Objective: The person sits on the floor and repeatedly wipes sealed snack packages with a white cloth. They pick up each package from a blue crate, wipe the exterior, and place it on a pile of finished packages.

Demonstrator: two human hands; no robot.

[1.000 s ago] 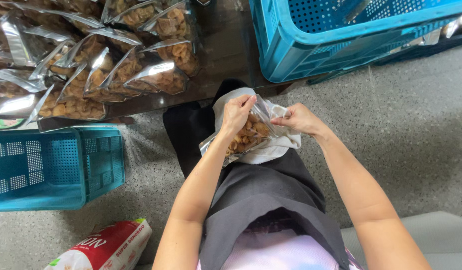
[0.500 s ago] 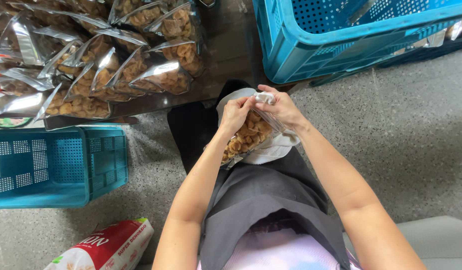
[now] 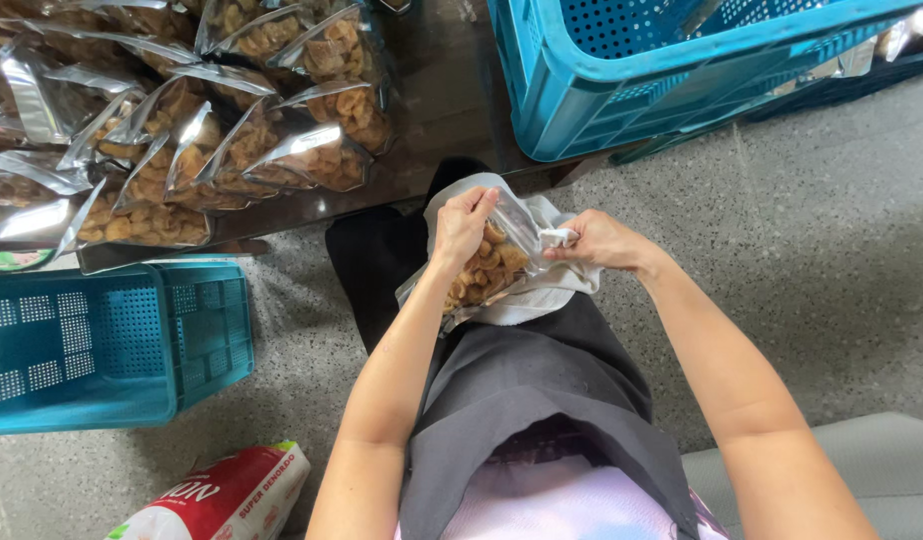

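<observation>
Right hand (image 3: 594, 243) now farther right, pinching snack bag (image 3: 492, 262)'s top edge, left hand (image 3: 464, 224) clamped opposite.

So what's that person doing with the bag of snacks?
A seated person holds a clear bag of brown snacks over their lap, above a white cloth. The left hand grips one side of the bag's top and the right hand pinches the other side. Just ahead, many filled bags lie piled on a dark table. Blue crates stand on the floor at either side.
</observation>
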